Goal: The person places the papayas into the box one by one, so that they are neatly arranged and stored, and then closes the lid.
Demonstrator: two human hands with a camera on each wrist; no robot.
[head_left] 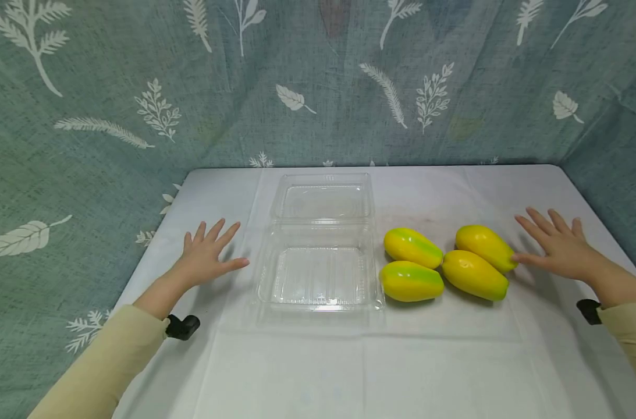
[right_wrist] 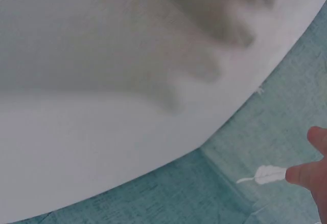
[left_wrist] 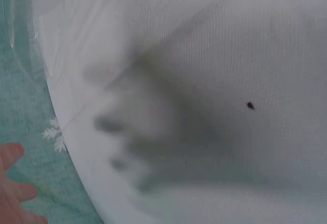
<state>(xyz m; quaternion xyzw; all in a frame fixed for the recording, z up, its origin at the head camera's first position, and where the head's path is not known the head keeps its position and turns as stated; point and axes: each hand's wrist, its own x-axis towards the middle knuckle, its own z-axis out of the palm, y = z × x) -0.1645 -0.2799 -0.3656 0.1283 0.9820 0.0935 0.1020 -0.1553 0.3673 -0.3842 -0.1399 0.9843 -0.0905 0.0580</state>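
My left hand (head_left: 201, 259) hovers above the table's left side, fingers spread, with nothing in it. To its right lies a clear plastic clamshell box (head_left: 265, 285), unfolded, its lid (head_left: 325, 201) laid back toward the far edge. Several glossy yellow-green fruits that look like mangoes lie grouped right of the box, one of them a near-left fruit (head_left: 412, 281). Just right of the group, my right hand (head_left: 565, 249) is held out with spread fingers, its thumb close to the far-right fruit (head_left: 484, 247); whether they touch I cannot tell. Only fingertips (left_wrist: 20, 191) show in the left wrist view.
A white cloth covers the table (head_left: 297, 372). Behind it and at the sides hangs a blue-green curtain (head_left: 338, 87) with white leaf prints. Black wrist straps (head_left: 183, 327) sit at both cuffs. In the left wrist view, a dark speck (left_wrist: 250, 105) marks the cloth.
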